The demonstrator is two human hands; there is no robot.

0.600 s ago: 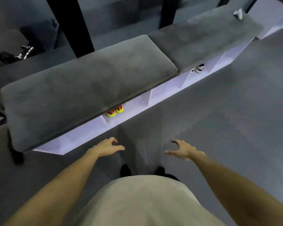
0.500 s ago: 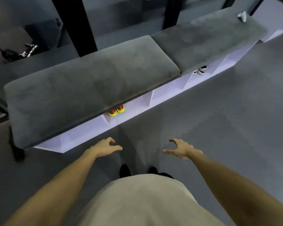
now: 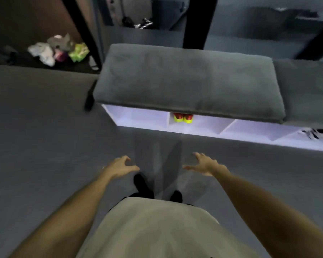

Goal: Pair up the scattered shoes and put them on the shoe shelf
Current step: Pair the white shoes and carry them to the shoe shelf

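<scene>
Hands come first: the bare left hand [image 3: 119, 167] and bare right hand [image 3: 205, 165] hold nothing, fingers spread and loosely bent. Ahead of the fingertips, the red and yellow shoe pair [image 3: 183, 117] sits in the white shoe shelf [image 3: 198, 130]. Far left of the fingers lies a blurry pile of white, grey and green shoes [image 3: 58, 49]. Picking two that don't match could happen, because the pile is jumbled.

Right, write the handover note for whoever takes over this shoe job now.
Left hand and right hand: both open, holding nothing, out over the grey floor.
Done: red-and-yellow pair sits in a shelf cubby under the cushion; a black-and-white pair sits in a cubby further right.
Left: a blurred heap, apparently loose shoes, lies far left beyond the shelf. Pair and shelve those.
</scene>
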